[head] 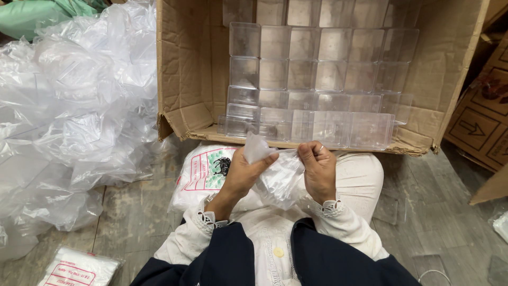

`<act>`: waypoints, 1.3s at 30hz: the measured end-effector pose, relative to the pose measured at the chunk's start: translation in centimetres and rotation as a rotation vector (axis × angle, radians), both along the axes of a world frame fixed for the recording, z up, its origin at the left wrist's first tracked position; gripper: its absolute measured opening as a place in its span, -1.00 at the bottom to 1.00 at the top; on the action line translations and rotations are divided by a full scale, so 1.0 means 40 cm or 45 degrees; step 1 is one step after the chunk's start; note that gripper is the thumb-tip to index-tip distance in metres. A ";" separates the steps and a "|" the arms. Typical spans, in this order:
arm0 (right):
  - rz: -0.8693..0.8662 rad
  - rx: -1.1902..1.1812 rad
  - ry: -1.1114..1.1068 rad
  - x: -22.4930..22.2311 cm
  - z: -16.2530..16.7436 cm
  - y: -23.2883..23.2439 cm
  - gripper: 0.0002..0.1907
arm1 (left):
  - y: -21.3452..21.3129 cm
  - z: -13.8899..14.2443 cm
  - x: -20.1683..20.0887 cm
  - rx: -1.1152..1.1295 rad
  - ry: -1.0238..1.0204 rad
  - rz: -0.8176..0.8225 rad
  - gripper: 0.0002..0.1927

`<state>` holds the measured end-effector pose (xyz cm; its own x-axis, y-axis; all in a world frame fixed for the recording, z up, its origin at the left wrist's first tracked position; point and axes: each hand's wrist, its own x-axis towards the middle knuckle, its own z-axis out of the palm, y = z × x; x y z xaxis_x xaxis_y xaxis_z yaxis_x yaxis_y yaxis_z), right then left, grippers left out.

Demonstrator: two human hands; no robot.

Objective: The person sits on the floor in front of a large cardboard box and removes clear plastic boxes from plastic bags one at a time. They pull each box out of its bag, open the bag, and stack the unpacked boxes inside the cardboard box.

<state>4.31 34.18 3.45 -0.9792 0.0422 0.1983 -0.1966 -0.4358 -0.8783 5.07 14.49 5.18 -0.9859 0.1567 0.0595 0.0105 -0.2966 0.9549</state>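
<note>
- Directly ahead of the knees, a cardboard box lies tipped open toward the person, its lower flap edge running across the view just above both hands.
- Rows of clear plastic containers fill the box from wall to wall; the front row stands at the flap's edge, just beyond the fingertips.
- On the left, a heap of loose clear plastic bags crowds up against the box's left wall and spreads over the wooden floor, leaving only a narrow strip of bare boards beside the person's left knee.
- On the right, printed cartons close off the far side, with an open stretch of floor between them and the person's right knee.
- Between box and lap the room is tight: the hands work in a small gap over the thighs.
- A white printed packet lies under the left forearm, and another packet of bags lies at the lower left edge of the view.
- The left hand is partly closed, thumb and fingers pinching the upper corner of a small clear plastic bag.
- The right hand is curled, fingers bent inward, gripping the same bag's opposite top edge.
- That bag hangs between the two hands, crumpled, over the lap, just short of the box's flap.
</note>
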 end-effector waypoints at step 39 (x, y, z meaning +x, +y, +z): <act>-0.430 1.700 -0.053 -0.201 0.049 0.311 -0.78 | 0.130 -0.178 -0.404 -0.220 -0.329 -0.446 -0.81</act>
<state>-3.72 46.62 5.41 -0.9657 0.0796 0.2472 -0.0867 0.7982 -0.5961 -11.08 19.67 -1.96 -0.8509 0.4689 -0.2368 -0.3063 -0.0766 0.9488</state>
